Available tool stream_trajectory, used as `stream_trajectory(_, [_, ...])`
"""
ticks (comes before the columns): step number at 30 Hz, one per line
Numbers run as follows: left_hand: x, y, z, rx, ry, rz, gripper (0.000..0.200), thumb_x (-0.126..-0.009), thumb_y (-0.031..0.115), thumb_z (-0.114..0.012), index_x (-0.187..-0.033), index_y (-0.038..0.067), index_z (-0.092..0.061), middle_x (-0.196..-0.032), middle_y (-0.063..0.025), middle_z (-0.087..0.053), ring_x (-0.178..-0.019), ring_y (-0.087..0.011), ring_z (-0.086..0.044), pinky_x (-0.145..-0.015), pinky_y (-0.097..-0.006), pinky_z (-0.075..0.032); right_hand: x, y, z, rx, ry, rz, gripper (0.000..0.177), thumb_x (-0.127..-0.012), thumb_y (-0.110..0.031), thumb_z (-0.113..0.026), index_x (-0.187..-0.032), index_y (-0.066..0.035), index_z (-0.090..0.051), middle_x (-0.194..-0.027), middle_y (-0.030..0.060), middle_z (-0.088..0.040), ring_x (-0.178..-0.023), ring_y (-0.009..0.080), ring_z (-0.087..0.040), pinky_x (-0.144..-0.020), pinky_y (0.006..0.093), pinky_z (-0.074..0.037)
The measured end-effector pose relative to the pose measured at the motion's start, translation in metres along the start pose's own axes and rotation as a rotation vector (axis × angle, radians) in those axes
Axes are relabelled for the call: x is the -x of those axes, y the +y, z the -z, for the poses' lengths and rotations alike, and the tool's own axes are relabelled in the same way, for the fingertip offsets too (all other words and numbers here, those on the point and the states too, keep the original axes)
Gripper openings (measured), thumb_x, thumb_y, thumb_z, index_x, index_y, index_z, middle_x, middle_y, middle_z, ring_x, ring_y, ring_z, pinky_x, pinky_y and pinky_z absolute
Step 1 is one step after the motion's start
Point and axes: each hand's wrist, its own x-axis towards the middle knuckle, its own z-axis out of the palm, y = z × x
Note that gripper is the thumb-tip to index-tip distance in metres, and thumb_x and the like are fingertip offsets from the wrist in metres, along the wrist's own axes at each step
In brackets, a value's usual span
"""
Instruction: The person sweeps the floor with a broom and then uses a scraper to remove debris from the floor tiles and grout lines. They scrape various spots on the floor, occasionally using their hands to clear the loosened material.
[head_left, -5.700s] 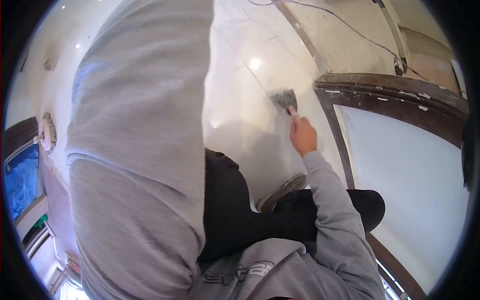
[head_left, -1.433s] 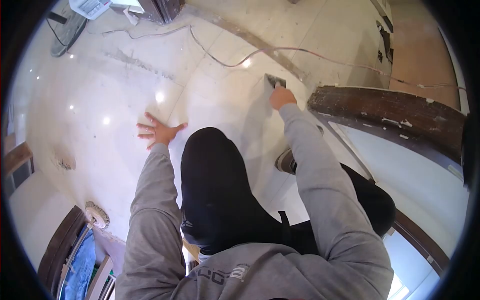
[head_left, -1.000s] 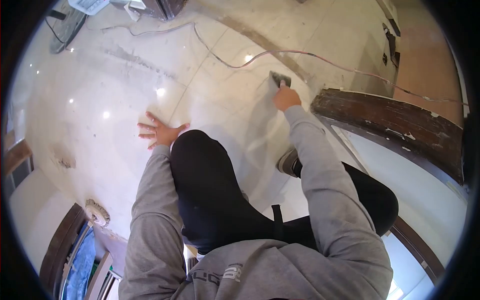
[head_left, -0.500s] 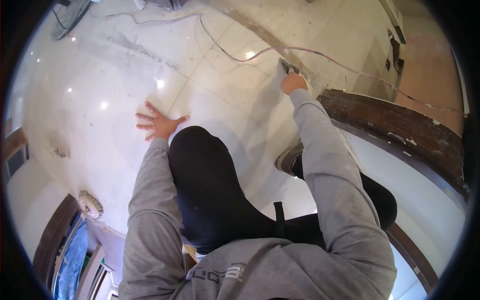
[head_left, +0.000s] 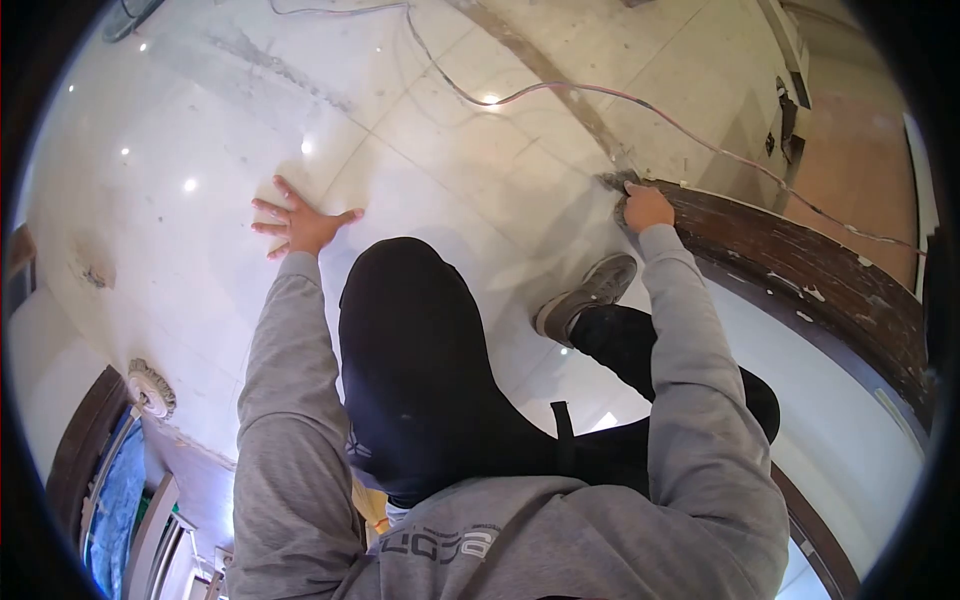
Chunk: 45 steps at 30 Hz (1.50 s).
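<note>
**Kneeling on pale tile, one hand flat, one at the foot of the door frame**

Head view. The dark brown wooden door frame (head_left: 800,265), chipped and flecked with white, curves down the right side of the picture, and everything else is placed from it.

The right hand (head_left: 647,207) sits at the frame's upper end, just where the wood meets the glossy off-white tiled floor (head_left: 470,160). Its fingers are curled into a closed grip. What pokes out past the knuckles looks like a small grey-bladed scraper (head_left: 617,183); the fisheye edge makes it small and smeared, so its shape is not certain. The blade end touches the floor right beside the frame's tip.

The left hand (head_left: 300,222) is well away from the frame, across the tile. It lies palm down with the fingers spread wide, holding nothing, pressed onto the floor next to a thin grout joint (head_left: 345,180).

Between the two grey hoodie sleeves (head_left: 290,380), a bent knee in black trousers (head_left: 410,340) fills the middle. A worn grey shoe (head_left: 590,292) rests on the tile just below the right hand, close beside the frame.

Beyond the frame's upper end, a thin pinkish cable (head_left: 600,94) trails over the floor and runs on past the wood toward the right edge. A broad grey-brown strip in the floor (head_left: 560,80) runs down to the frame's tip. Inside the frame's curve lies a smooth white panel (head_left: 850,420). Far from the frame, at the left edge, a round carved plaster rosette (head_left: 150,387) shows near a patch of blue (head_left: 115,500).
</note>
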Motion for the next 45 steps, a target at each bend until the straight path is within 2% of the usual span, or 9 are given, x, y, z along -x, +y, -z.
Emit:
stream_trajectory(12, [0.0, 0.0, -0.005, -0.042, 0.039, 0.025, 0.158, -0.046, 0.066, -0.089, -0.154, 0.029, 0.02, -0.157, -0.0237, 0.027, -0.142, -0.0546, 0.02, -0.097, -0.0837, -0.012, -0.017, -0.004, -0.042, -0.148, -0.029, 0.101, 0.056, -0.089, -0.012, -0.055, -0.144, -0.019, -0.049, -0.113, 0.0276, -0.064, -0.108, 0.0431, -0.06, -0.096, 0.048, -0.046])
stream_trajectory(18, [0.004, 0.001, -0.002, 0.014, 0.038, 0.007, 0.156, -0.048, 0.062, -0.09, -0.155, 0.028, 0.017, -0.157, -0.0247, 0.028, -0.142, -0.0548, 0.022, -0.097, -0.0837, -0.008, 0.002, -0.046, -0.03, -0.327, 0.257, -0.096, 0.053, -0.09, -0.025, -0.061, -0.141, -0.01, -0.051, -0.114, 0.0279, -0.064, -0.107, 0.0425, -0.061, -0.095, 0.0482, -0.047])
stream_trajectory(23, [0.001, -0.003, -0.003, 0.039, 0.032, -0.012, 0.154, -0.048, 0.059, -0.091, -0.155, 0.027, 0.015, -0.155, -0.0265, 0.029, -0.14, -0.0559, 0.025, -0.097, -0.0841, -0.005, -0.028, -0.02, 0.052, -0.055, 0.215, 0.055, 0.044, -0.088, -0.03, -0.061, -0.126, -0.009, -0.064, -0.117, 0.0208, -0.067, -0.108, 0.0377, -0.065, -0.092, 0.0454, -0.052])
stream_trajectory(25, [0.001, -0.004, -0.004, 0.028, 0.043, -0.015, 0.154, -0.048, 0.06, -0.091, -0.155, 0.027, 0.015, -0.156, -0.0267, 0.028, -0.14, -0.0558, 0.025, -0.097, -0.0842, -0.005, -0.048, -0.02, 0.081, 0.33, -0.179, -0.068, 0.035, -0.088, -0.026, -0.059, -0.117, -0.009, -0.07, -0.117, 0.0161, -0.069, -0.107, 0.0342, -0.067, -0.089, 0.044, -0.054])
stream_trajectory(28, [0.0, -0.005, -0.005, 0.045, 0.054, -0.013, 0.154, -0.047, 0.06, -0.091, -0.156, 0.027, 0.013, -0.156, -0.0267, 0.027, -0.14, -0.0558, 0.024, -0.097, -0.0841, -0.005, -0.066, -0.028, 0.078, 0.413, -0.163, -0.029, 0.028, -0.082, -0.015, -0.062, -0.105, -0.003, -0.073, -0.113, 0.0191, -0.069, -0.106, 0.0346, -0.067, -0.09, 0.0434, -0.054])
stream_trajectory(33, [0.003, -0.004, -0.001, 0.035, 0.037, 0.003, 0.155, -0.049, 0.062, -0.09, -0.155, 0.029, 0.017, -0.157, -0.0239, 0.029, -0.142, -0.0533, 0.023, -0.099, -0.083, -0.007, -0.096, -0.091, 0.079, 0.42, -0.104, 0.112, 0.028, -0.082, -0.012, -0.061, -0.106, -0.005, -0.072, -0.115, 0.0181, -0.069, -0.108, 0.0334, -0.066, -0.091, 0.0431, -0.054])
stream_trajectory(37, [0.002, -0.006, -0.003, 0.04, 0.055, -0.023, 0.155, -0.048, 0.061, -0.091, -0.155, 0.029, 0.017, -0.157, -0.0239, 0.028, -0.142, -0.0532, 0.024, -0.098, -0.0834, -0.006, -0.08, -0.147, 0.132, 0.19, 0.093, 0.365, 0.04, -0.084, -0.024, -0.064, -0.122, -0.009, -0.066, -0.118, 0.0151, -0.068, -0.11, 0.0317, -0.065, -0.095, 0.0424, -0.05])
stream_trajectory(40, [0.002, -0.006, -0.003, 0.041, 0.055, -0.022, 0.155, -0.048, 0.063, -0.09, -0.155, 0.028, 0.016, -0.157, -0.0242, 0.028, -0.142, -0.0538, 0.023, -0.098, -0.0837, -0.006, -0.084, -0.15, 0.149, 0.055, 0.081, 0.45, 0.044, -0.088, -0.031, -0.059, -0.128, -0.012, -0.062, -0.12, 0.0094, -0.068, -0.109, 0.0319, -0.064, -0.093, 0.0425, -0.051])
stream_trajectory(45, [0.004, -0.007, 0.001, 0.054, 0.053, -0.027, 0.153, -0.048, 0.061, -0.091, -0.156, 0.028, 0.013, -0.157, -0.0256, 0.027, -0.141, -0.0553, 0.023, -0.098, -0.0841, -0.006, -0.058, -0.087, 0.13, 0.018, 0.004, 0.288, 0.059, -0.083, -0.037, -0.068, -0.133, -0.009, -0.057, -0.12, 0.0179, -0.066, -0.109, 0.0339, -0.064, -0.093, 0.0432, -0.049])
